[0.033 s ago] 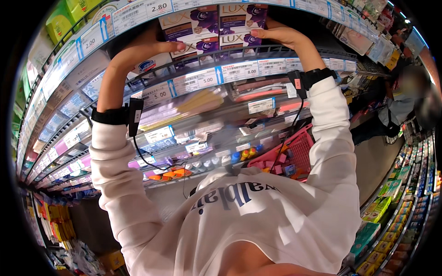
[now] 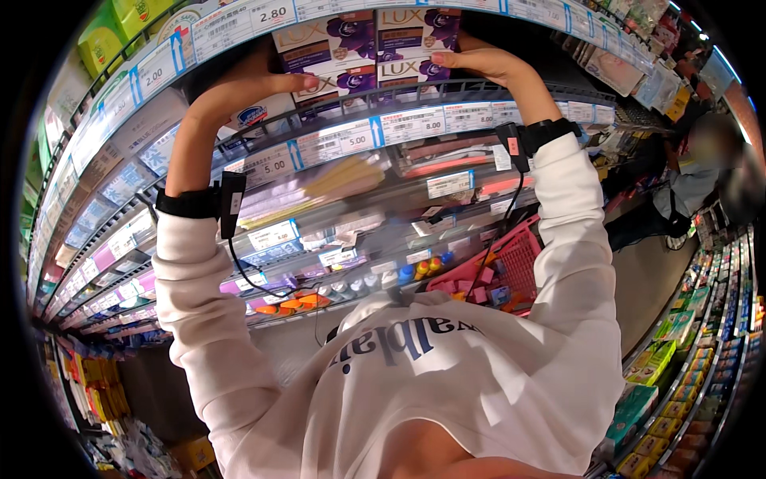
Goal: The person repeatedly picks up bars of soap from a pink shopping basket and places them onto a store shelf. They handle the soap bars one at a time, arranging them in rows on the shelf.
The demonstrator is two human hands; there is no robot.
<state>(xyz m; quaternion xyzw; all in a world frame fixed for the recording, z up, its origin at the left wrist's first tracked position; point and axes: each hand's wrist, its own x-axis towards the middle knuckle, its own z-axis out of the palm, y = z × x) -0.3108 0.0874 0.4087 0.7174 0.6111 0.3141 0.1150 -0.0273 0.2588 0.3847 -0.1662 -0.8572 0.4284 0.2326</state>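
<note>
Two short stacks of white-and-purple soap boxes stand side by side on an upper shelf, a left stack [image 2: 345, 78] and a right stack [image 2: 415, 69]. My left hand [image 2: 254, 86] clasps the left stack's outer side, its thumb lying across the front of the boxes. Against the outer side of the right stack is my right hand [image 2: 488, 62], thumb on the front near the seam between upper and lower box. The fingers of both hands are hidden behind or beside the boxes. Black straps with small dark modules and cables circle both wrists.
A wire shelf lip [image 2: 375, 102] and price-tag strip [image 2: 335, 146] run below the boxes. Folded towels [image 2: 319, 188] lie on a lower shelf. A pink basket [image 2: 519, 259] holding small items is below on the right. Another person [image 2: 694, 188] stands at the far right.
</note>
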